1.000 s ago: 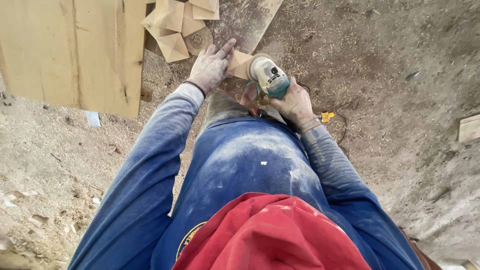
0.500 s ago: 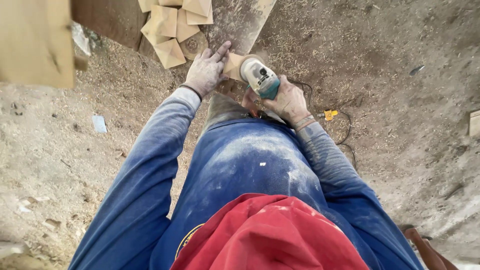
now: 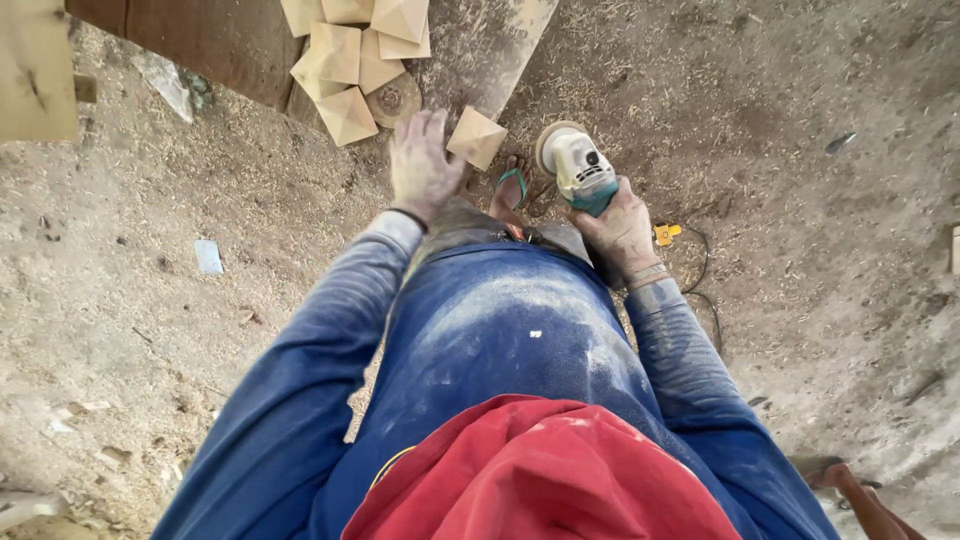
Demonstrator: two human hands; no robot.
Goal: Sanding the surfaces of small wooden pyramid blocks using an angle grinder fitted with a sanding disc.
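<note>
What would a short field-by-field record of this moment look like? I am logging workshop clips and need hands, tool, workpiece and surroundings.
Left hand: left hand, dusty, lies flat beside and touching the pale pyramid-topped wooden block
Right hand: right hand grips the white and teal handheld power sander
Sander: apart from the block, disc end toward the ground
Nearby: pile of similar pale wooden blocks, round worn sanding disc, foot in a green flip-flop
Ground: sawdust-covered floor, dark cable
Clothing: dusty blue sleeves, red cloth at the chest
</note>
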